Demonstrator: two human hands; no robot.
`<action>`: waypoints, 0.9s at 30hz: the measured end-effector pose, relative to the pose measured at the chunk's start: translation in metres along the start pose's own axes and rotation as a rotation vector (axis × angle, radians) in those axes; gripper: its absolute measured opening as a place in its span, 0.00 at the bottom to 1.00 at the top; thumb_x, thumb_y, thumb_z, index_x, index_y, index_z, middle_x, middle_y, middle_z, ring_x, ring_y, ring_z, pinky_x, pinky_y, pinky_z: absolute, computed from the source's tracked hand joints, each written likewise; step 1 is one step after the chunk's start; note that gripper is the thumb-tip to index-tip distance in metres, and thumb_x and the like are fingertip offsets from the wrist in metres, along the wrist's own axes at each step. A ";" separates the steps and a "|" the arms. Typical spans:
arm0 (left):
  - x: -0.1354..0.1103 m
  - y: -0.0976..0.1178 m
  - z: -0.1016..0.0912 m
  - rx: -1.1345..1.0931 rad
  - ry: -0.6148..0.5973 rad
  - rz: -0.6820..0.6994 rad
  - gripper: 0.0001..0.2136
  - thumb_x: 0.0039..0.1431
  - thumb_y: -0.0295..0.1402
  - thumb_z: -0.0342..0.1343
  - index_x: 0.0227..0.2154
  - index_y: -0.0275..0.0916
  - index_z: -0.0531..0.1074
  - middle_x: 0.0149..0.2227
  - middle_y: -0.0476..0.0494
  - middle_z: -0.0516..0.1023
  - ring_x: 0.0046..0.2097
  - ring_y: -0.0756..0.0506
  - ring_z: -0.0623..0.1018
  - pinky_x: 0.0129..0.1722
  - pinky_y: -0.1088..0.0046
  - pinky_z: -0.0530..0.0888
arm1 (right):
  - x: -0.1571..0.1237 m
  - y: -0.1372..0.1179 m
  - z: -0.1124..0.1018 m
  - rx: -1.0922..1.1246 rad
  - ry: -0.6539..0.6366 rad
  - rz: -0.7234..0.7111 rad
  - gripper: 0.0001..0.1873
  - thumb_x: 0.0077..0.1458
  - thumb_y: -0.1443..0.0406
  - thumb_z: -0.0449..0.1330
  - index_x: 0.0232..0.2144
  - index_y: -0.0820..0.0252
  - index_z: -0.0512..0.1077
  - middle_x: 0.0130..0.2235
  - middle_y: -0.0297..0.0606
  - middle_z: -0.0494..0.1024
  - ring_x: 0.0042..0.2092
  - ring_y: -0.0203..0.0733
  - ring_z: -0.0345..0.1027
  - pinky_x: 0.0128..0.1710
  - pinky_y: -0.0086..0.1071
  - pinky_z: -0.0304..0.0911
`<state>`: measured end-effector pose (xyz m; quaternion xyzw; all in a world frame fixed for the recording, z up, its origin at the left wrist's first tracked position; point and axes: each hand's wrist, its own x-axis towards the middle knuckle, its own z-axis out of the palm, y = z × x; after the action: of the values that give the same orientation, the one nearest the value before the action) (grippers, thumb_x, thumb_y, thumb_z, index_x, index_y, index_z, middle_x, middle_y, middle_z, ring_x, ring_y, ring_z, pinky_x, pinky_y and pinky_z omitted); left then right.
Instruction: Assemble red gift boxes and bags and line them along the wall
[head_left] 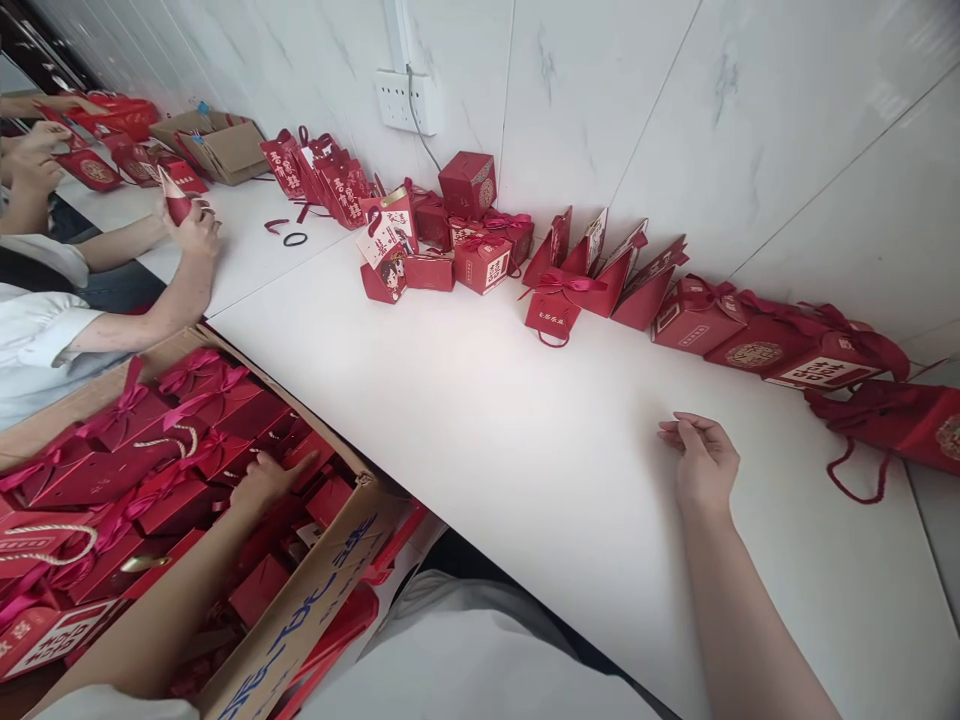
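My left hand (264, 484) reaches into a large cardboard box (330, 600) filled with red gift boxes. Its index finger stretches over a red gift box (311, 462), and the other fingers are partly hidden; I see nothing held. Over the white table (465, 410) is my right hand (705, 462), its fingers loosely bent and slightly apart, with nothing in it. Beyond that hand, a row of red boxes with ribbons (754, 345) stands along the wall. A small red box with a bow (553, 315) sits in front of the row.
Against the wall stand triangular red boxes (637, 285), stacked cube boxes (469, 185) and red bags (345, 190). A black ring (295, 239) lies farther left. Another person's hand (196, 230) holds a red cone-shaped item. A small open carton (232, 150) is behind.
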<state>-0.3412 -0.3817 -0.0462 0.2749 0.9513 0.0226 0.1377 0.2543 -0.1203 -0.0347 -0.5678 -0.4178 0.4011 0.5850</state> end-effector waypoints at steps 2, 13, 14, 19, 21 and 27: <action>-0.005 0.002 0.002 0.037 0.076 -0.006 0.51 0.51 0.65 0.44 0.60 0.16 0.54 0.60 0.11 0.59 0.60 0.18 0.62 0.53 0.40 0.62 | 0.000 0.000 0.000 0.004 0.000 0.002 0.08 0.52 0.62 0.62 0.35 0.59 0.75 0.30 0.35 0.78 0.31 0.37 0.72 0.41 0.38 0.68; 0.013 0.006 0.054 0.121 0.041 0.151 0.44 0.59 0.54 0.41 0.69 0.28 0.36 0.71 0.30 0.34 0.71 0.33 0.40 0.65 0.43 0.44 | 0.001 -0.002 0.003 -0.003 -0.012 -0.002 0.08 0.52 0.61 0.62 0.35 0.59 0.75 0.30 0.35 0.78 0.30 0.37 0.72 0.41 0.38 0.67; 0.018 0.005 0.054 0.115 0.049 0.155 0.44 0.59 0.54 0.41 0.69 0.28 0.36 0.71 0.30 0.34 0.71 0.33 0.40 0.65 0.43 0.44 | 0.002 -0.002 0.003 -0.004 -0.012 -0.006 0.08 0.52 0.61 0.62 0.35 0.59 0.75 0.30 0.35 0.78 0.30 0.37 0.72 0.40 0.38 0.67; 0.033 -0.002 0.051 0.117 0.039 0.173 0.43 0.59 0.51 0.41 0.69 0.26 0.38 0.71 0.30 0.36 0.71 0.33 0.41 0.66 0.43 0.42 | 0.002 -0.004 0.004 0.009 -0.027 -0.010 0.08 0.52 0.61 0.61 0.34 0.59 0.75 0.30 0.35 0.78 0.30 0.37 0.72 0.40 0.38 0.66; 0.030 -0.002 0.053 0.115 0.049 0.183 0.43 0.59 0.50 0.41 0.69 0.26 0.37 0.71 0.30 0.36 0.71 0.33 0.41 0.66 0.43 0.42 | 0.002 -0.005 0.004 0.012 -0.036 -0.012 0.08 0.52 0.61 0.61 0.34 0.59 0.75 0.31 0.35 0.78 0.30 0.37 0.71 0.40 0.38 0.67; 0.011 0.018 0.046 0.081 0.127 0.170 0.39 0.60 0.49 0.38 0.67 0.24 0.46 0.69 0.25 0.46 0.70 0.31 0.49 0.64 0.39 0.49 | 0.002 -0.007 0.003 0.001 -0.061 -0.012 0.10 0.53 0.60 0.60 0.35 0.59 0.74 0.32 0.35 0.77 0.32 0.37 0.72 0.41 0.37 0.67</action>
<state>-0.3281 -0.3627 -0.0912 0.3580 0.9315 0.0132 0.0634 0.2520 -0.1181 -0.0279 -0.5525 -0.4387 0.4147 0.5747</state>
